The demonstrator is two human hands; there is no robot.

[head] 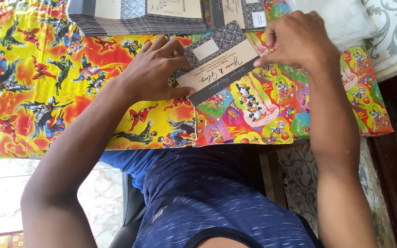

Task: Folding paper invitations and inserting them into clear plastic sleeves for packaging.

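Observation:
A folded card envelope (217, 62), dark patterned with a cream band and a small pale window, lies tilted on a table covered in bright cartoon-print paper (47, 92). My left hand (155, 71) grips its left end, thumb under the lower corner. My right hand (299, 39) pinches its right end with closed fingers. Both hands hold the same envelope just above the table surface.
Stacks of similar dark and cream envelopes (134, 16) sit at the far edge, with another stack (240, 13) beside them. A white plastic-wrapped bundle (341, 18) lies at the far right. The table's near edge (253, 143) runs above my blue shirt (217, 197).

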